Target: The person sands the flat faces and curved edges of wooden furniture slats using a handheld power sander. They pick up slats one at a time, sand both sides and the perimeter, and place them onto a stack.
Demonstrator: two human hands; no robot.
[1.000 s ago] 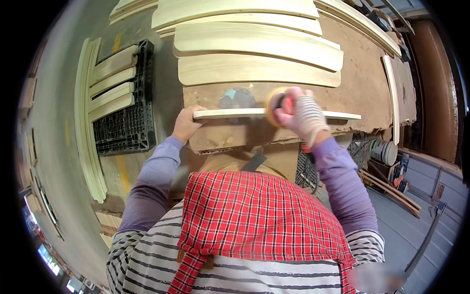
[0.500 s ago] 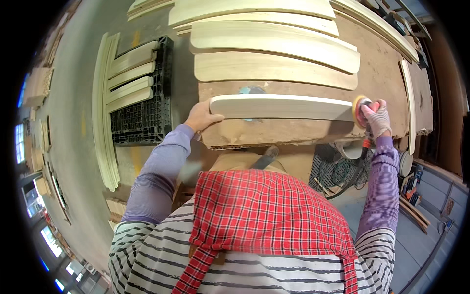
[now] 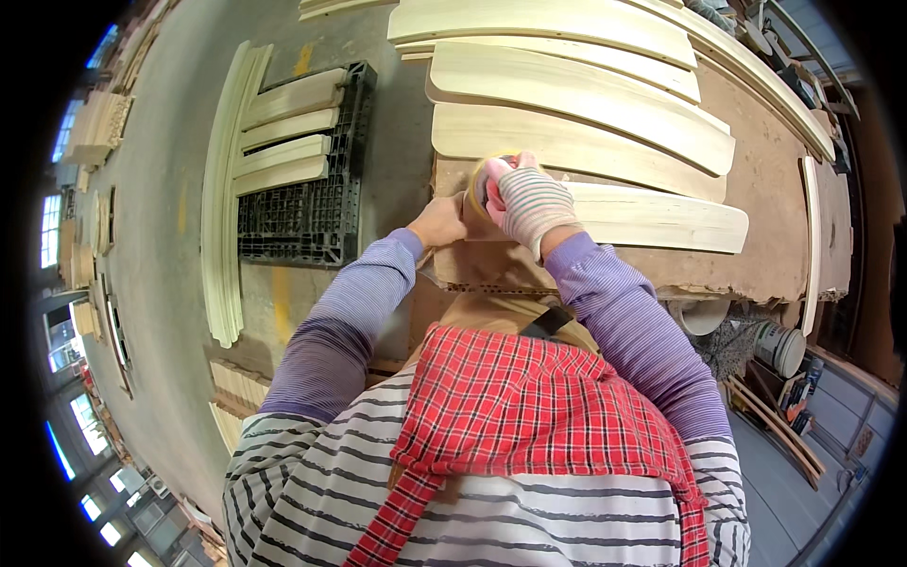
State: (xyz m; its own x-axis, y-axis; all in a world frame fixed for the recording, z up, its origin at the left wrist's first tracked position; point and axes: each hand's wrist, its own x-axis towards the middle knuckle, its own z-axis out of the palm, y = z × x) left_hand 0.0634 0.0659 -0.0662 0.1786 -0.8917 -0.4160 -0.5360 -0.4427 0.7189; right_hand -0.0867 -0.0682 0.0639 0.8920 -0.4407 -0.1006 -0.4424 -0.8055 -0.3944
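Note:
A long pale wooden board (image 3: 652, 219) with rounded ends lies crosswise near the front edge of the workbench. At its left end my bare left hand (image 3: 440, 223) grips the board, with the fingertips partly hidden. My right hand (image 3: 537, 206), in a striped knit glove, is closed round a power sander (image 3: 478, 193) with a yellow-rimmed round pad. The sander is over the board's left end, close beside my left hand. My right forearm and glove cover part of the board and most of the sander's body.
Beyond the board, several similar boards (image 3: 576, 142) lie on the brown-covered workbench (image 3: 756, 180). A narrow strip (image 3: 811, 246) lies across its right end. Left of the bench, a black plastic pallet (image 3: 293, 222) carries wood pieces. A white bucket (image 3: 780, 350) stands at lower right.
My right hand has swept the sander leftward along the board, from its right end to its left end. My left hand stays at the left end. The whole view has shifted slightly.

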